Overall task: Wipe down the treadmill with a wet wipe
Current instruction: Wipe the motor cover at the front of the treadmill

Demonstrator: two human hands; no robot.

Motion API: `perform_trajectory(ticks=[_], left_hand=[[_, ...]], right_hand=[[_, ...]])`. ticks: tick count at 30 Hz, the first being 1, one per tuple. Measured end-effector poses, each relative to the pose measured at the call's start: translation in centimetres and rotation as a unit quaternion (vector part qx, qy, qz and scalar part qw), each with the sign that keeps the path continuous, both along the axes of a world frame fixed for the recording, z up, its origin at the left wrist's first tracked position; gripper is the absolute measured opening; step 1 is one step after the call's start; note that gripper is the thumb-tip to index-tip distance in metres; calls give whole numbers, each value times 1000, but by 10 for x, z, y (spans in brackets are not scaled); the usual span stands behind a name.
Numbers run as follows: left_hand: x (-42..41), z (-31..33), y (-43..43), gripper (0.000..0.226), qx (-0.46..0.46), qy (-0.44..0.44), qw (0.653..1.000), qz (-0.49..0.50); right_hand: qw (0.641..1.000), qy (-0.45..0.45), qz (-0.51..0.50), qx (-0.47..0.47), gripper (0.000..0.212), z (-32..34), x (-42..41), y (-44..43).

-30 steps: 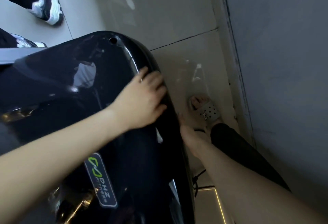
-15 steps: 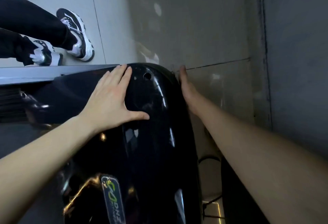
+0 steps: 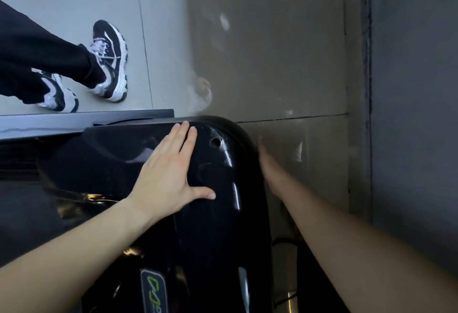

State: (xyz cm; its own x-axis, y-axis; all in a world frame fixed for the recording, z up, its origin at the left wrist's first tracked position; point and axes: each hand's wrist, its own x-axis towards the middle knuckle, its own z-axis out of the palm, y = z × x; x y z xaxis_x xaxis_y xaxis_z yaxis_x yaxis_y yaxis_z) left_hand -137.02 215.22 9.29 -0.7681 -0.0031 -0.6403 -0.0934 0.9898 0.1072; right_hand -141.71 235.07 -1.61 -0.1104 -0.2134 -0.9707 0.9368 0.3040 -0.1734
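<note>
The treadmill [image 3: 210, 226] fills the low part of the view, from 6 o'clock round to 9 o'clock. Its top is shiny and black, with a round end that points to 12 o'clock. The left hand [image 3: 164, 178] lies flat on this black top, near the middle of the view. Its grip is spread: the fingers [image 3: 184, 139] are straight and side by side, and the thumb [image 3: 203, 195] sticks out toward 3 o'clock. It holds nothing. A small round hole [image 3: 215, 142] in the top sits just beside the fingertips, at 3 o'clock from them. The right hand [image 3: 269, 166] is down the side of the treadmill, at 3 o'clock from the left hand, and touches the edge. Most of it is hidden behind the black edge, so I cannot tell how its grip is or if it holds a thing. A green and grey label [image 3: 153, 290] is on the top at 6 o'clock. A grey rail [image 3: 74, 124] runs off toward 9 o'clock. Past it, at 10 o'clock, another person stands in black and white shoes [image 3: 111, 64] on the pale floor [image 3: 272, 52]. A dark wall [image 3: 416, 89] stands at 3 o'clock.
</note>
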Motion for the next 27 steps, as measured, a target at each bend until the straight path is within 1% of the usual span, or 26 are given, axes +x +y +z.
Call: perform_trajectory(ticks=[2,5,6,8,9,11,12,14,16,18,20,21,22,24,25,27], left_hand=[[1,0,-1,143,3,-7,1000,3],[-2,-1,-4,142,2,-10,1000,12],[-4,-2,-4,143,3,-11,1000,11],[-5,-2,-1,143,6,-19,1000,2],[-4,-1,0,143,3,-22,1000,2],[-4,1,-2,142,-2,-22,1000,6],[-4,2,-2,142,-1,-19,1000,7],[-6,2,-4,141,-1,-23,1000,7],[-7,1,-2,142,3,-27,1000,11],[-7,-2,1,142,4,-24,1000,14],[-5,-1,3,142,4,-34,999,13],[-4,-1,3,142,1,-34,999,15],[-4,-1,2,142,-1,-34,999,16],[-4,-2,2,142,0,-37,999,16],[-4,-2,1,142,0,-35,999,15],[-3,-3,1,142,3,-37,999,14]], right_hand=[[997,47,42,-40,81,-14,-32,-24],[985,116,74,-108,79,-25,-62,-54],[981,131,78,-118,78,-25,-63,-57],[981,145,79,-104,78,-23,-49,-47],[985,134,74,-83,81,-19,-40,-37],[993,77,71,-52,90,2,-18,-14],[996,43,63,-35,89,14,-6,-2],[999,-28,28,-37,88,37,23,15],[998,-49,5,-28,96,54,46,20],[1000,4,2,-21,112,54,51,14],[995,99,25,-21,113,46,32,1],[989,138,26,-49,107,46,15,-8],[981,169,40,-88,96,45,-5,-19],[966,201,84,-141,61,49,-39,-37],[962,202,113,-147,50,49,-46,-43],[959,204,132,-144,38,52,-50,-46]])
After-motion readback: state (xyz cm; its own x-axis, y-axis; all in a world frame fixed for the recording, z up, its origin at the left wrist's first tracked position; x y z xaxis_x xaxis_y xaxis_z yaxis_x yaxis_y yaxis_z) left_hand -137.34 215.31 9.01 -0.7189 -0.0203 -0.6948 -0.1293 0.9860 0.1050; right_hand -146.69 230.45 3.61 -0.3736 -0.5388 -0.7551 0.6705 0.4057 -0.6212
